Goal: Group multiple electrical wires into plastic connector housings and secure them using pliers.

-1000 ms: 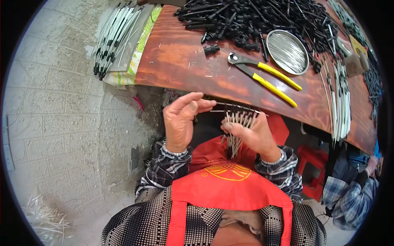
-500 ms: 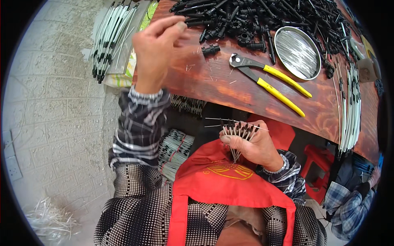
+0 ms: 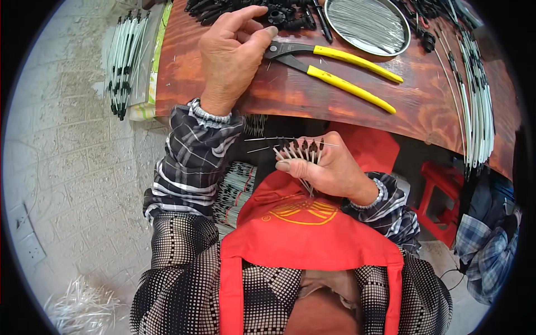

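My left hand (image 3: 230, 61) hovers at the table's front part, thumb and forefinger apart, with nothing visible between them. Its thumb overlaps the head of a pair of cutting pliers with yellow handles (image 3: 352, 88), and whether it touches them I cannot tell. In front of the red apron (image 3: 301, 240), my right hand (image 3: 338, 173) is closed around a fanned bunch of thin white rods (image 3: 292, 152) with black tips. A couple of thin metal wires lie across the tips, sticking out to the left.
Behind the pliers stands a round metal dish (image 3: 385, 54) of thin wires, beside black plastic parts (image 3: 296, 22). White-and-black rods lie in bundles at the table's left (image 3: 124, 67) and right (image 3: 476, 106). A red stool (image 3: 432, 195) and another person's plaid sleeve (image 3: 486, 251) are at the right.
My left hand has come down from beside the black parts toward the pliers' head. My right hand still grips the rods. The whole view has shifted.
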The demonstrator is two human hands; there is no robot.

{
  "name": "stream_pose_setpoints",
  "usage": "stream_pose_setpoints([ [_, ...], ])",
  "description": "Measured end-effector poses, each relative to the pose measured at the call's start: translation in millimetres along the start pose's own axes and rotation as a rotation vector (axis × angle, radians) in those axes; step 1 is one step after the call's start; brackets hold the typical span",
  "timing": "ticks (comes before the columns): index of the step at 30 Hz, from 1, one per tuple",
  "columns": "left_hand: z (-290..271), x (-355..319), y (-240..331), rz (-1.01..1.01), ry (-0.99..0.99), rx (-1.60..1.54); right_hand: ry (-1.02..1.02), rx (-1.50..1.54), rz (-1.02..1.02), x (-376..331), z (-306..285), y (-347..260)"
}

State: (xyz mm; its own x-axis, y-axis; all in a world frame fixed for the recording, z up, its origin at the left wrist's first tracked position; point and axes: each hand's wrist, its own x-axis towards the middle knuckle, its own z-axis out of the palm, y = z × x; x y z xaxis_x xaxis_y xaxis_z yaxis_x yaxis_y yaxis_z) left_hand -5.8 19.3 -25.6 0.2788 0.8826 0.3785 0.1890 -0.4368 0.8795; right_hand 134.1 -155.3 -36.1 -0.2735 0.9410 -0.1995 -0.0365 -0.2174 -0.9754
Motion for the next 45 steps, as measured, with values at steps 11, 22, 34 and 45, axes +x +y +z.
stream_pose_setpoints([
  [11, 5, 18, -5, 0.104, -0.118, 0.441, -0.007, -0.056, -0.088, -8, -3, 10],
  [22, -86, -9, 20, -0.24, -0.136, 0.208, -0.035, 0.099, -0.023, -4, 3, 13],
  [34, -55, -49, -21, 0.044, 0.075, 0.246, 0.046, 0.028, -0.015, 1, 14, 2],
  [45, -34, -11, -25, 0.164, 0.015, 0.494, -0.019, 0.068, 0.095, 2, 19, -10],
])
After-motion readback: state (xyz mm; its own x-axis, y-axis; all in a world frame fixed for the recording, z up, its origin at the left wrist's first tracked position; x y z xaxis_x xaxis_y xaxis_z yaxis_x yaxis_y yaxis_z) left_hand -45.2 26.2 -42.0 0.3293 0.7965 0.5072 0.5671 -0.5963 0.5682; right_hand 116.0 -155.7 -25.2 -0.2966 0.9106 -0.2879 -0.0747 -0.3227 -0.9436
